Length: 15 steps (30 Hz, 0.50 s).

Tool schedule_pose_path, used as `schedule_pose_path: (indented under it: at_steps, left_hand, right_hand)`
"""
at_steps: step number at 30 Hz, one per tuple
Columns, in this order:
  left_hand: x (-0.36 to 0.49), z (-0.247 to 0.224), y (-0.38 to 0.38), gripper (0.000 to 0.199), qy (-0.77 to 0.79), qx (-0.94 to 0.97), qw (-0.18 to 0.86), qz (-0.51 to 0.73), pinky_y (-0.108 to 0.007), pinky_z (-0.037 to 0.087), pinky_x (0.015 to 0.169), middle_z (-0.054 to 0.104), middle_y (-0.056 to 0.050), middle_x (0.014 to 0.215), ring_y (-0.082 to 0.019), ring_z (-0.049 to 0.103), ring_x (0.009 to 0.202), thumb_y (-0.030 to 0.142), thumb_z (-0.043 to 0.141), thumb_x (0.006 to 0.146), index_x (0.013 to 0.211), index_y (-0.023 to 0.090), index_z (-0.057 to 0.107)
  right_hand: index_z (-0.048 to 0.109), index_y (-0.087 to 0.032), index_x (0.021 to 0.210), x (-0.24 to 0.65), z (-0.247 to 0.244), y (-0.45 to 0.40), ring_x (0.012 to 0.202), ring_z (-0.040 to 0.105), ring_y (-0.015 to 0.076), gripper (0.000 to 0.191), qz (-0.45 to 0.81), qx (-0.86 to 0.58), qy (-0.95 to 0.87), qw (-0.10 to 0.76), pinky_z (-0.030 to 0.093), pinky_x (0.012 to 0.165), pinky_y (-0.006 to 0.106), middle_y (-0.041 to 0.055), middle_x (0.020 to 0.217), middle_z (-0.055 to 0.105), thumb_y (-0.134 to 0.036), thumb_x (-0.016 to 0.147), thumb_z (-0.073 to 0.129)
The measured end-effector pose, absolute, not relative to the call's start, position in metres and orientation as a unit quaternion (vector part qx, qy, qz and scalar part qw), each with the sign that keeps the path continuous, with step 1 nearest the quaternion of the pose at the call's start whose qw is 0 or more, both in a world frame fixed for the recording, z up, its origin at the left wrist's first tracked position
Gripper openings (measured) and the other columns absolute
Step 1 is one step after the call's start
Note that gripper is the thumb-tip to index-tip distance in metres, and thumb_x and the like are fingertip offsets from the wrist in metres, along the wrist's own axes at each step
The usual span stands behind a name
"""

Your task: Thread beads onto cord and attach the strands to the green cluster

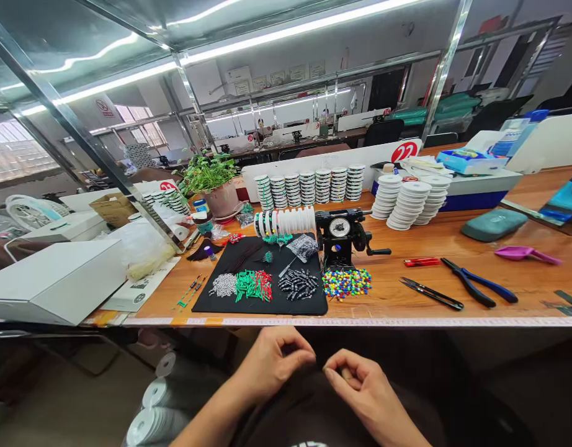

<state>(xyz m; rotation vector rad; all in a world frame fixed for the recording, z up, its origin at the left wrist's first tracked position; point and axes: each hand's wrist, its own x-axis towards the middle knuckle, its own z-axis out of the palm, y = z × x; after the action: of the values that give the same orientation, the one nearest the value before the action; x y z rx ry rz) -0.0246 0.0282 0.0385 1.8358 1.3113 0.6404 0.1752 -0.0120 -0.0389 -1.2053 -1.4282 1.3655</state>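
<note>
Both hands are below the table's front edge, with a small gap between their fingertips. My left hand (279, 360) is closed, thumb and fingers pinched together; anything between them is too small to see. Facing it, my right hand (355, 379) is also pinched closed, its contents hidden. Beyond them a black mat (267, 310) carries silver beads (224, 285), green and red tube pieces (253, 285) and black pieces (298, 284). Colourful beads (346, 283) lie right of the mat. Behind stands a black hand-cranked winder (340, 233) with white spools (290, 221) on its shaft.
Black tweezers (432, 293), blue-handled pliers (479, 282) and a red tool (421, 262) lie at the right. Stacked spools (409, 205) and a potted plant (221, 192) stand behind. A white box (48, 273) sits at the left. Metal posts frame the bench.
</note>
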Motion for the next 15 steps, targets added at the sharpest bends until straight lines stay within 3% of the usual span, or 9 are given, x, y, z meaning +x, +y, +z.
schedule_pose_path:
  at_steps: [6, 9, 15]
  left_hand:
    - [-0.066, 0.061, 0.089, 0.018, 0.645, 0.725, 0.088, 0.225, -0.030, 0.047, 0.075, 0.070, -0.006, 0.085, -0.021, 0.064, 0.079, 0.029, 0.055, 0.093, 0.086, 0.018, 0.068]
    - [-0.063, 0.056, 0.110, 0.015, 0.664, 0.725, 0.069, 0.170, -0.031, 0.045, 0.075, 0.070, -0.007, 0.082, -0.023, 0.065, 0.081, 0.025, 0.060, 0.090, 0.078, 0.018, 0.067]
    - [-0.042, 0.049, 0.126, 0.022, 0.704, 0.703, 0.065, 0.078, -0.032, 0.045, 0.069, 0.074, -0.010, 0.079, -0.028, 0.070, 0.081, 0.034, 0.068, 0.086, 0.070, 0.020, 0.070]
  right_hand:
    - [0.066, -0.018, 0.075, 0.172, -0.049, -0.011, 0.054, 0.018, 0.0117, 0.039, 0.551, -0.485, -0.524, 0.431, 0.015, 0.052, 0.028, -0.0074, 0.060, 0.021, -0.055, 0.085, 0.065]
    - [0.065, -0.018, 0.074, 0.169, -0.051, -0.012, 0.053, 0.018, 0.0115, 0.039, 0.570, -0.475, -0.523, 0.419, 0.014, 0.051, 0.027, -0.0076, 0.059, 0.022, -0.056, 0.084, 0.065]
    - [0.064, -0.018, 0.074, 0.173, -0.046, -0.013, 0.054, 0.020, 0.0120, 0.039, 0.581, -0.471, -0.530, 0.400, 0.016, 0.051, 0.027, -0.0075, 0.058, 0.023, -0.055, 0.084, 0.064]
